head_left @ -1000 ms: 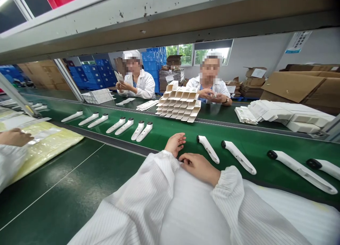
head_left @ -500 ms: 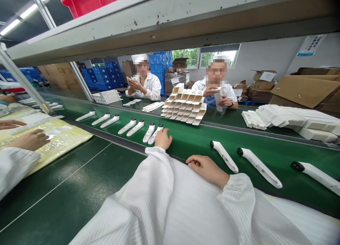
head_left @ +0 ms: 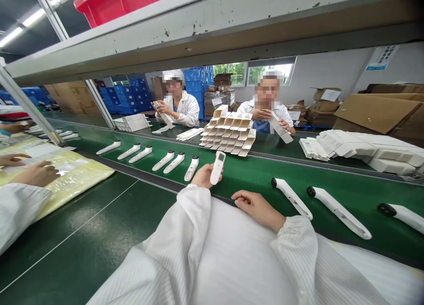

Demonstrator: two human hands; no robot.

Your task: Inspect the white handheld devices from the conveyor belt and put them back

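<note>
As the head view looks down on the green conveyor belt (head_left: 251, 170), the left hand (head_left: 202, 175) is clamping a white handheld device (head_left: 217, 167) by its lower end, with the device's long axis tilting toward one o'clock. At about four o'clock from that device, the right hand (head_left: 256, 209) is resting loosely curled, holding nothing, and is the farther hand from it.
</note>
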